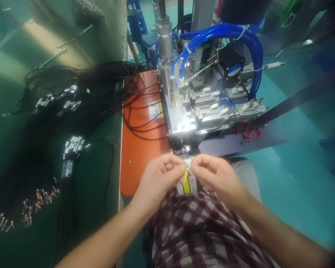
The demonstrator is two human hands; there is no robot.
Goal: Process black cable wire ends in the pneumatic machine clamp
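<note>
In the head view my left hand (165,170) and my right hand (216,172) meet fingertip to fingertip, both closed in a pinch. Whatever lies between the fingertips is too small to make out. Beneath them is a white label (194,184) with a yellow arrow. Just beyond the hands is the front end of a metal machine (181,121) with pneumatic fittings. Several thin black cables (145,128) loop over the orange plate (142,163) to the left of the machine and reach its edge.
Blue air hoses (223,30) arch over the machine. Red-handled pliers (248,134) lie on the grey surface at right. On the dark green table (100,208) at left are cable bundles (74,147) with shiny metal ends. A warning label (155,109) sits on the orange plate.
</note>
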